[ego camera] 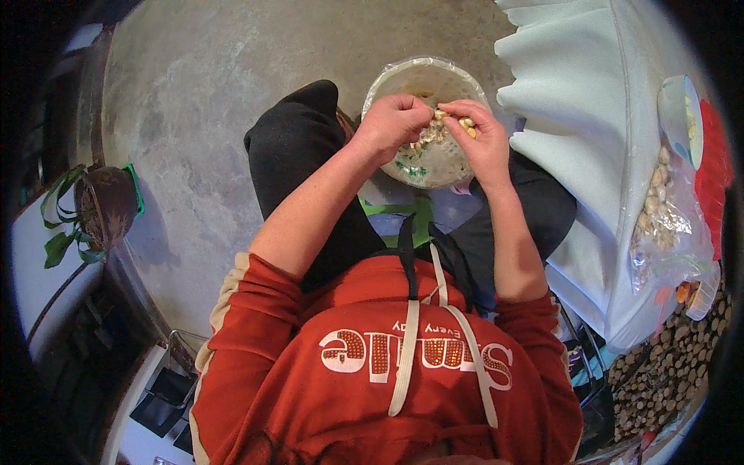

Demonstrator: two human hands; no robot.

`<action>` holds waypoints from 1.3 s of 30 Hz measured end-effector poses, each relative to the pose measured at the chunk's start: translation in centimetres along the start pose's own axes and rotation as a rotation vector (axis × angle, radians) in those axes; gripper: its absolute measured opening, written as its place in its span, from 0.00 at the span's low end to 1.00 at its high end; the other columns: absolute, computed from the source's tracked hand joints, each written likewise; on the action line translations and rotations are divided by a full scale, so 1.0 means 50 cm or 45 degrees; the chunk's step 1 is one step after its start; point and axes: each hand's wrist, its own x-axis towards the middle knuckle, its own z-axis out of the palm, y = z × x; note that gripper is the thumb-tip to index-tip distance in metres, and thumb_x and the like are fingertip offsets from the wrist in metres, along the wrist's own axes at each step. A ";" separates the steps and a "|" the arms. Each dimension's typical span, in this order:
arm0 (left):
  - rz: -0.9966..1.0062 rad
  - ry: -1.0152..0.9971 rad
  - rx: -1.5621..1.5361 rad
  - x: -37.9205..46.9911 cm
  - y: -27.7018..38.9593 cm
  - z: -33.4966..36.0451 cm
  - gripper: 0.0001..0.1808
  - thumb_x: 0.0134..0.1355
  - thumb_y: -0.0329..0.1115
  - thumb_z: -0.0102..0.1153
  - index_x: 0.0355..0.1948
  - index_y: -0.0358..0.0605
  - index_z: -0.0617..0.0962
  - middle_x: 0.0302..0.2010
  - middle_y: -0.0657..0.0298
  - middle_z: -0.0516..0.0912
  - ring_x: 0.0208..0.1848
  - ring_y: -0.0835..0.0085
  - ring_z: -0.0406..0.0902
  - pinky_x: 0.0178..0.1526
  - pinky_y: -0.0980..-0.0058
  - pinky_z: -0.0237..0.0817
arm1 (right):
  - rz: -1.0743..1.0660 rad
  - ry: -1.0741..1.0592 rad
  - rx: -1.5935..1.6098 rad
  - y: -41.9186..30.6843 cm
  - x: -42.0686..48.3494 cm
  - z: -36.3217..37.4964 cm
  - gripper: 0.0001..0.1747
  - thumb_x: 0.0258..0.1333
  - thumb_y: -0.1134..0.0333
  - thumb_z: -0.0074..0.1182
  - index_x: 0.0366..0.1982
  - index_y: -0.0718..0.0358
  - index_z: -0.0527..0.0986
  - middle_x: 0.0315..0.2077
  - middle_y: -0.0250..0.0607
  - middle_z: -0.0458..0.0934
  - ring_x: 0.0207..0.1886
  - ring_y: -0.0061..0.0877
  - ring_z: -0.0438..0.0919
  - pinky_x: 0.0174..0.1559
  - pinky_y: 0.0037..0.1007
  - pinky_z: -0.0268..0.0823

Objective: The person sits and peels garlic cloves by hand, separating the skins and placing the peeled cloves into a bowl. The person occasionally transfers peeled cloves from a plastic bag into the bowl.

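Note:
Both hands are held over a round bin (427,174) lined with clear plastic, which stands between the knees. Garlic peelings (427,139) lie in its bottom. Between the fingertips of both hands is a small pale garlic clove (440,115). My left hand (398,125) pinches at its left side, the fingers curled. My right hand (482,136) pinches its other side with thumb and forefinger, and several more garlic cloves (468,125) rest in its curled fingers. The exact contact of the left fingertips is partly hidden.
At the right a table with a pale cloth (569,128) bears a bowl (680,122) with pale pieces in it, a clear plastic bag of garlic (662,215) and a red item (712,174). A potted plant (107,206) stands at the left. A green stool (395,215) is below the bin.

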 end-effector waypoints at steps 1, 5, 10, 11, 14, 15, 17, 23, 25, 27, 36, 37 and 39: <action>0.007 -0.022 0.005 0.000 0.001 -0.001 0.07 0.60 0.33 0.62 0.32 0.41 0.77 0.27 0.70 0.75 0.24 0.83 0.66 0.26 0.83 0.56 | -0.016 -0.008 0.009 0.000 -0.001 -0.001 0.11 0.54 0.74 0.61 0.41 0.63 0.82 0.38 0.35 0.79 0.38 0.17 0.77 0.44 0.21 0.69; 0.019 -0.069 -0.015 -0.001 0.004 -0.001 0.07 0.60 0.34 0.61 0.32 0.41 0.78 0.28 0.70 0.76 0.25 0.84 0.66 0.26 0.84 0.56 | 0.239 -0.047 0.258 0.009 -0.004 0.002 0.12 0.62 0.72 0.56 0.45 0.69 0.79 0.39 0.36 0.79 0.37 0.17 0.73 0.40 0.18 0.65; 0.039 -0.081 0.002 -0.004 0.004 0.005 0.07 0.60 0.34 0.61 0.34 0.41 0.78 0.28 0.70 0.76 0.26 0.84 0.67 0.27 0.85 0.57 | 0.560 -0.073 0.833 0.023 -0.005 -0.001 0.15 0.70 0.68 0.48 0.49 0.72 0.76 0.37 0.34 0.76 0.29 0.12 0.63 0.28 0.15 0.53; 0.040 -0.089 0.012 -0.003 0.004 0.006 0.07 0.60 0.34 0.60 0.34 0.41 0.78 0.28 0.70 0.76 0.26 0.84 0.67 0.28 0.85 0.57 | 0.563 -0.048 0.880 0.025 -0.004 -0.001 0.15 0.70 0.67 0.47 0.49 0.71 0.77 0.37 0.34 0.77 0.29 0.11 0.64 0.27 0.15 0.55; 0.055 -0.097 0.019 -0.002 0.003 0.005 0.08 0.60 0.34 0.60 0.35 0.40 0.79 0.28 0.70 0.76 0.26 0.84 0.67 0.27 0.84 0.58 | 0.590 0.025 1.004 0.026 -0.002 -0.004 0.16 0.70 0.66 0.47 0.50 0.69 0.77 0.37 0.35 0.78 0.30 0.11 0.66 0.27 0.15 0.58; 0.050 -0.095 0.008 -0.002 0.002 0.005 0.08 0.60 0.34 0.59 0.35 0.40 0.79 0.28 0.70 0.76 0.25 0.84 0.67 0.27 0.84 0.58 | 0.602 0.051 1.023 0.025 -0.001 -0.006 0.16 0.70 0.66 0.47 0.50 0.70 0.76 0.38 0.36 0.78 0.30 0.12 0.66 0.27 0.15 0.58; 0.073 -0.078 0.096 -0.002 0.002 0.005 0.08 0.60 0.35 0.60 0.33 0.40 0.79 0.27 0.70 0.76 0.25 0.84 0.67 0.27 0.84 0.58 | 0.619 0.052 1.050 0.022 0.000 -0.011 0.17 0.70 0.67 0.46 0.52 0.70 0.74 0.39 0.37 0.78 0.31 0.12 0.67 0.28 0.15 0.58; 0.308 0.116 0.569 -0.006 0.004 0.007 0.13 0.60 0.37 0.64 0.36 0.36 0.82 0.30 0.67 0.81 0.29 0.82 0.74 0.32 0.83 0.65 | 0.587 -0.058 1.005 0.022 0.002 -0.013 0.17 0.70 0.70 0.46 0.55 0.71 0.71 0.41 0.39 0.77 0.32 0.12 0.68 0.29 0.14 0.58; 0.435 0.183 0.689 -0.009 0.006 0.010 0.13 0.60 0.37 0.65 0.38 0.35 0.83 0.31 0.66 0.82 0.32 0.81 0.77 0.35 0.82 0.68 | 0.563 -0.074 0.919 0.025 0.001 -0.008 0.17 0.69 0.71 0.48 0.55 0.71 0.71 0.40 0.39 0.77 0.32 0.13 0.69 0.29 0.15 0.59; 0.471 0.228 0.664 -0.012 0.010 0.015 0.13 0.59 0.35 0.65 0.39 0.35 0.84 0.33 0.65 0.84 0.34 0.80 0.78 0.37 0.81 0.69 | 0.550 -0.070 0.776 0.027 -0.002 -0.006 0.15 0.67 0.73 0.50 0.52 0.70 0.72 0.39 0.37 0.77 0.33 0.13 0.71 0.31 0.15 0.61; 0.780 0.223 0.937 -0.019 0.019 0.023 0.08 0.55 0.31 0.67 0.34 0.39 0.86 0.28 0.67 0.79 0.26 0.82 0.70 0.30 0.80 0.63 | 0.357 -0.069 0.463 0.030 -0.010 0.002 0.07 0.62 0.73 0.56 0.42 0.66 0.74 0.36 0.34 0.78 0.38 0.16 0.76 0.41 0.19 0.68; 0.788 0.221 0.932 -0.018 0.019 0.022 0.08 0.55 0.31 0.67 0.34 0.39 0.86 0.28 0.67 0.79 0.26 0.82 0.70 0.29 0.80 0.63 | 0.341 -0.077 0.463 0.031 -0.010 0.001 0.07 0.62 0.74 0.56 0.42 0.66 0.74 0.36 0.34 0.78 0.38 0.16 0.76 0.42 0.19 0.69; 0.806 0.217 0.922 -0.017 0.019 0.022 0.08 0.54 0.31 0.68 0.33 0.38 0.85 0.28 0.68 0.79 0.26 0.82 0.69 0.29 0.80 0.62 | 0.336 -0.088 0.444 0.032 -0.010 0.000 0.07 0.62 0.74 0.56 0.41 0.67 0.75 0.36 0.35 0.78 0.38 0.16 0.76 0.42 0.19 0.69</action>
